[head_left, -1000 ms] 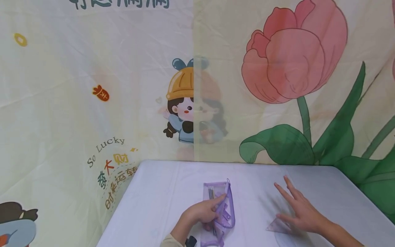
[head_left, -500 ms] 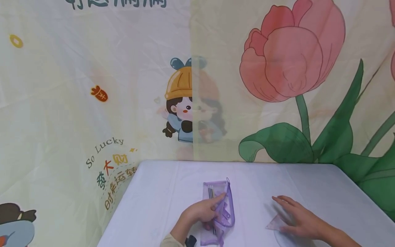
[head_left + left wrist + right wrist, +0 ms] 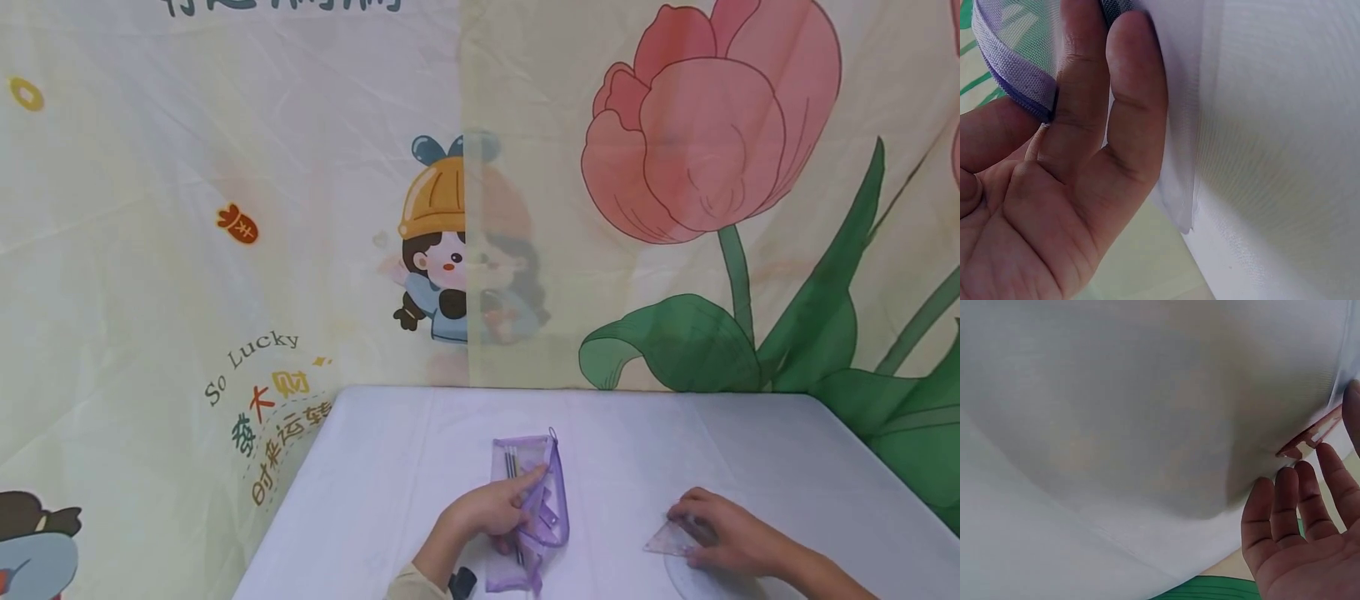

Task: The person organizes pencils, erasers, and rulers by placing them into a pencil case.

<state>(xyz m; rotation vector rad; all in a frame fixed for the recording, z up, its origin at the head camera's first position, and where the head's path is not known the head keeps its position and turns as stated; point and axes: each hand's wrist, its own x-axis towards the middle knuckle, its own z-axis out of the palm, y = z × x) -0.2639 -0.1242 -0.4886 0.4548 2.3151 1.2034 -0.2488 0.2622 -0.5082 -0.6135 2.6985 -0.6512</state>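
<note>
A purple mesh pencil case (image 3: 528,567), with slim sticks and small purple pieces visible inside, lies on the table in the head view. My left hand (image 3: 487,510) holds its edge; in the left wrist view, the zip edge (image 3: 1013,75) of the case runs between thumb and fingers. To the right, my right hand (image 3: 731,533) pinches a clear triangular set square (image 3: 663,540) lying on the table. The right wrist view catches the set square (image 3: 1313,434) edge-on, between the thumb and fingertips. Partly beneath the hand is a clear, curved-edged flat piece (image 3: 681,577).
A white cloth covers the table (image 3: 420,433). A dark object (image 3: 463,582) sits by the left wrist. Behind the table hangs a printed curtain (image 3: 315,208) with a large tulip and cartoon figures.
My right hand has come down from above the set square, and its spread fingers have drawn in to grasp it. The left hand keeps its hold on the pencil case.
</note>
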